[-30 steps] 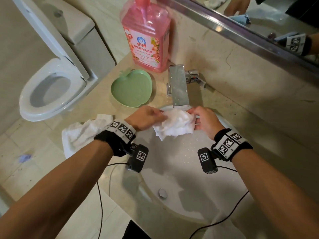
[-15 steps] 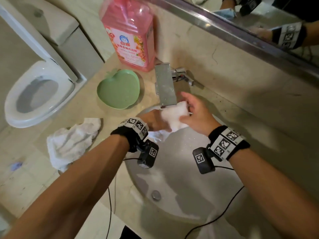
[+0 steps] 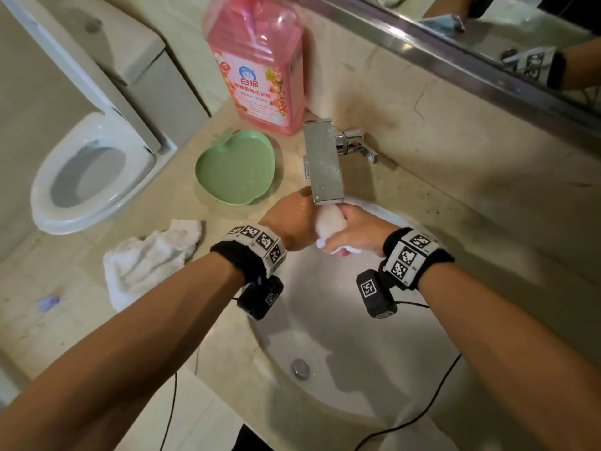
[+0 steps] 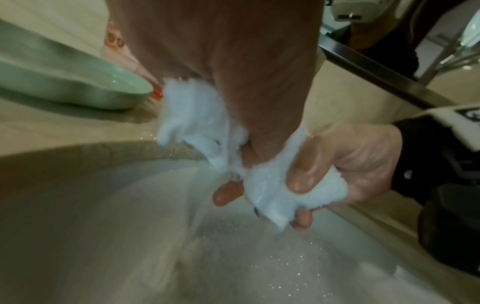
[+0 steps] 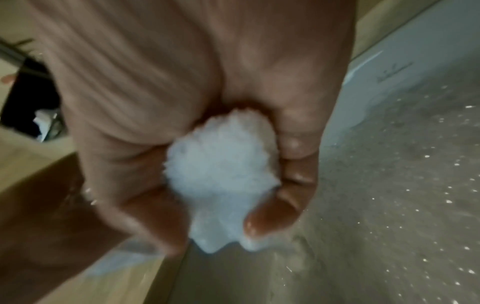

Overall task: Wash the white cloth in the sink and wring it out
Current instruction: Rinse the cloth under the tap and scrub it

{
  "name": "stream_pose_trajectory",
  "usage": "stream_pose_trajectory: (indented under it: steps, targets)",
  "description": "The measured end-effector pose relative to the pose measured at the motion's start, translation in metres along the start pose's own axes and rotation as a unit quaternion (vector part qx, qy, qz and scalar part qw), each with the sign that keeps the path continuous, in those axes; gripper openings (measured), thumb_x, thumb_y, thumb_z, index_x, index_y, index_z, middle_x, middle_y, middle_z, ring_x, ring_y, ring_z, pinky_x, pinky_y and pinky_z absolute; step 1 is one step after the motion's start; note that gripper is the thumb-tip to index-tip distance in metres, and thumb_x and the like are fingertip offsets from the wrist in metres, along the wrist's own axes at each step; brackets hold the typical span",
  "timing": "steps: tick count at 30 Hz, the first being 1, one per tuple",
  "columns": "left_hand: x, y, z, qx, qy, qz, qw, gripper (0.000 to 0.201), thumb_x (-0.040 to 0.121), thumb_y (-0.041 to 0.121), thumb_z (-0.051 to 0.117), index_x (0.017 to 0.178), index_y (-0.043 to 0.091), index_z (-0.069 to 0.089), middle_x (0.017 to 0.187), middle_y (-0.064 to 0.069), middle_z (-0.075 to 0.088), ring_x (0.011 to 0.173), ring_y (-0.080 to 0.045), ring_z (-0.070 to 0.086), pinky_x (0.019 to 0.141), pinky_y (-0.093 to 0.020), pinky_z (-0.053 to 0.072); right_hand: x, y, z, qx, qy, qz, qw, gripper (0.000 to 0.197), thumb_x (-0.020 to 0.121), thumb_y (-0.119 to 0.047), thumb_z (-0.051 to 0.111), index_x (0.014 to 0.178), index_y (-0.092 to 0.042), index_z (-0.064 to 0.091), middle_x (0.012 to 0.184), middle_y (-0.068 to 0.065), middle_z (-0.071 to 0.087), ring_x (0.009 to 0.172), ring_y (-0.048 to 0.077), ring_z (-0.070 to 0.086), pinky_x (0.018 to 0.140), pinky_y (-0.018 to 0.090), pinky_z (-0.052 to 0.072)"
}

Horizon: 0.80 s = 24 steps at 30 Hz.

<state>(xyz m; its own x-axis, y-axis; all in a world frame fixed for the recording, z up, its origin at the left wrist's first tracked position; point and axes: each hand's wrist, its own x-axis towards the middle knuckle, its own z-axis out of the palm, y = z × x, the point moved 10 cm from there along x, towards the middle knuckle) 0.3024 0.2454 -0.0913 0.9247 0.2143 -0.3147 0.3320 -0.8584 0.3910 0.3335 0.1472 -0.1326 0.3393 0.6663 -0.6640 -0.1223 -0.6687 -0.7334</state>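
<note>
The wet white cloth (image 3: 330, 222) is bunched into a wad just under the chrome tap (image 3: 323, 164), above the back of the white sink (image 3: 325, 320). My left hand (image 3: 294, 219) grips its left end and my right hand (image 3: 353, 232) grips its right end. The left wrist view shows the cloth (image 4: 197, 123) squeezed between both fists, with my right hand's fingers (image 4: 301, 174) curled round it. In the right wrist view the cloth (image 5: 221, 170) bulges out of my closed right hand (image 5: 233, 164). Droplets speckle the basin. I cannot tell whether water is running.
A second white cloth (image 3: 146, 258) lies crumpled on the counter to the left. A green apple-shaped dish (image 3: 235, 167) and a pink detergent bottle (image 3: 260, 66) stand behind it. The sink drain (image 3: 300, 367) is open. A toilet (image 3: 87, 170) is at far left, a mirror (image 3: 487, 34) above.
The cloth was spread between both hands a second ago. Both hands have since closed in and bunched it into a tight wad right under the spout.
</note>
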Motion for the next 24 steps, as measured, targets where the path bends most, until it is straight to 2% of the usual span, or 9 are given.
stream_pose_trajectory:
  steps: [1,3,7,10,13,17,19,21,24]
  targets:
    - [0.0,0.0,-0.001,0.021,-0.003,-0.007,1.0,0.038,0.083,0.021,0.064,0.118,0.007,0.06,0.109,-0.012,0.063,0.097,-0.031,0.063,0.076,-0.034,0.049,0.003,-0.001,-0.001,-0.051,0.016,-0.002,0.999,0.041,0.07,-0.006,0.078,0.106,-0.019,0.064,0.089,0.008,0.07,0.079,0.024,0.069,0.061,0.035,0.053]
    - [0.001,0.001,0.0,0.047,-0.014,-0.016,0.999,0.035,0.085,0.021,0.063,0.117,0.007,0.063,0.105,-0.012,0.066,0.092,-0.031,0.066,0.071,-0.032,0.048,0.008,-0.005,-0.006,-0.179,0.051,-0.009,0.982,0.038,0.068,-0.018,0.079,0.103,-0.016,0.065,0.097,0.01,0.072,0.089,0.025,0.069,0.067,0.036,0.055]
    - [0.003,0.008,0.006,0.097,-0.041,-0.033,0.994,0.026,0.092,0.025,0.053,0.105,0.008,0.069,0.097,-0.011,0.069,0.076,-0.027,0.061,0.066,-0.033,0.048,0.007,-0.028,-0.009,-0.376,0.119,-0.086,0.915,0.066,0.067,-0.047,0.085,0.124,-0.02,0.064,0.119,0.005,0.067,0.11,0.025,0.062,0.083,0.027,0.043]
    - [0.009,0.002,0.01,0.062,-0.037,-0.07,0.995,0.027,0.095,0.027,0.05,0.106,0.01,0.068,0.098,-0.01,0.07,0.083,-0.029,0.067,0.077,-0.038,0.058,0.005,-0.035,-0.01,-0.444,0.138,-0.116,0.878,0.052,0.076,-0.048,0.082,0.118,-0.021,0.067,0.11,0.004,0.071,0.1,0.026,0.067,0.081,0.027,0.048]
    - [0.016,0.01,0.019,0.087,-0.047,-0.05,0.994,0.03,0.094,0.032,0.049,0.117,0.016,0.061,0.105,-0.008,0.068,0.08,-0.026,0.062,0.072,-0.032,0.051,0.005,-0.036,-0.008,-0.489,0.138,-0.113,0.854,0.029,0.085,-0.033,0.074,0.11,-0.019,0.07,0.099,0.004,0.072,0.09,0.025,0.07,0.08,0.034,0.058]
    - [0.019,0.023,0.028,0.118,-0.033,0.003,0.992,0.037,0.089,0.033,0.057,0.122,0.018,0.056,0.109,-0.006,0.066,0.082,-0.027,0.06,0.067,-0.029,0.037,0.006,-0.029,-0.012,-0.503,0.134,-0.095,0.849,0.013,0.086,-0.021,0.068,0.098,-0.017,0.071,0.094,0.006,0.073,0.091,0.025,0.068,0.08,0.033,0.056]
    - [0.02,0.021,0.033,0.121,-0.036,0.003,0.992,0.028,0.093,0.031,0.05,0.118,0.018,0.055,0.103,-0.005,0.062,0.072,-0.02,0.046,0.064,-0.028,0.033,0.008,-0.025,-0.013,-0.495,0.13,-0.094,0.854,0.019,0.086,-0.019,0.063,0.103,-0.018,0.071,0.095,0.007,0.073,0.09,0.026,0.067,0.082,0.035,0.057]
    - [0.021,0.016,0.036,0.096,-0.044,-0.007,0.994,0.026,0.095,0.029,0.045,0.115,0.017,0.055,0.097,-0.002,0.058,0.072,-0.018,0.043,0.063,-0.028,0.033,0.009,-0.023,-0.016,-0.483,0.14,-0.099,0.859,0.025,0.085,-0.024,0.064,0.109,-0.02,0.068,0.092,0.005,0.071,0.084,0.024,0.066,0.074,0.033,0.056]
    - [0.018,0.004,0.04,0.084,-0.104,-0.035,0.99,0.033,0.094,0.031,0.05,0.119,0.011,0.058,0.113,-0.011,0.062,0.093,-0.028,0.058,0.075,-0.032,0.043,0.009,-0.018,-0.022,-0.446,0.143,-0.104,0.877,0.038,0.08,-0.039,0.069,0.113,-0.023,0.063,0.092,0.0,0.068,0.081,0.02,0.063,0.07,0.03,0.052]
